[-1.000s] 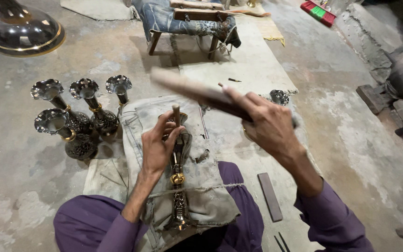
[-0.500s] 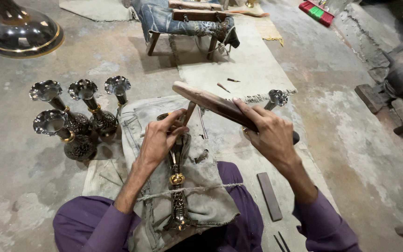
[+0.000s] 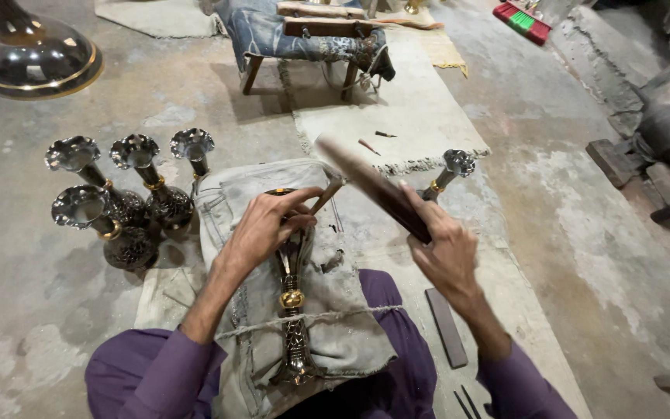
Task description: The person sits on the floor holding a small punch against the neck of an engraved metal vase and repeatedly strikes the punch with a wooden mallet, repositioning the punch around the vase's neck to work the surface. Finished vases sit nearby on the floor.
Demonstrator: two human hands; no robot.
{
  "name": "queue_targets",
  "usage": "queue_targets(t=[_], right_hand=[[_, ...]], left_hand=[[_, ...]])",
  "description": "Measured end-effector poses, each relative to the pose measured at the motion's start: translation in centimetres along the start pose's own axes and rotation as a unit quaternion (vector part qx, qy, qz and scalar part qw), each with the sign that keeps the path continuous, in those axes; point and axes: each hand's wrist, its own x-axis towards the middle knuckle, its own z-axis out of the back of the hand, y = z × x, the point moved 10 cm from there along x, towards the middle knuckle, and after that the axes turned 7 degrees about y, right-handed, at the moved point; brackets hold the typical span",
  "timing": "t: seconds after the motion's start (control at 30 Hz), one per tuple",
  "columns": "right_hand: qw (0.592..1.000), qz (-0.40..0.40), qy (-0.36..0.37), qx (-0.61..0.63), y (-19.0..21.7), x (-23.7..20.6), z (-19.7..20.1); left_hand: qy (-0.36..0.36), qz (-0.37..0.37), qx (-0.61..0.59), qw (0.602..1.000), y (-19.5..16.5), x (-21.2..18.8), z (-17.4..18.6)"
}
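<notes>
Now the wooden mallet (image 3: 370, 186) is raised again, its head blurred.
The right hand (image 3: 445, 250) grips its handle; the left hand (image 3: 261, 229) pinches a thin chisel (image 3: 326, 195) against the dark engraved vase (image 3: 292, 306), brass-banded, lying on grey cloth (image 3: 335, 310) across the lap.

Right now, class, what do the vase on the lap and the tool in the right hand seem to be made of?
Vase: probably metal, dark engraved finish with glossy highlights and a brass-coloured band. Striking tool in the right hand: looks wooden, brown and matt, though motion blur leaves it uncertain.
</notes>
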Motion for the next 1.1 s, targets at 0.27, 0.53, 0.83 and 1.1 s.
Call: queue_targets(t=[0.27,0.53,0.83,1.1], right_hand=[[0.991,-0.050,-0.028,0.122,-3.0,-1.0,-1.8],[0.987,-0.086,0.017,0.138,-3.3,-1.2,-1.9],[0.998,0.014,0.065,0.012,0.7,-0.3,0.2],[0.964,0.034,0.160,-0.212,1.0,2.1,-1.2]], left_hand=[[0.066,0.026,0.036,0.997,0.5,0.9,-1.0],[0.047,0.011,0.034,0.998,0.6,0.5,-1.3],[-0.184,0.053,-0.113,0.975,4.0,-3.9,-0.4],[-0.229,0.038,-0.120,0.965,3.4,-5.0,0.0]])
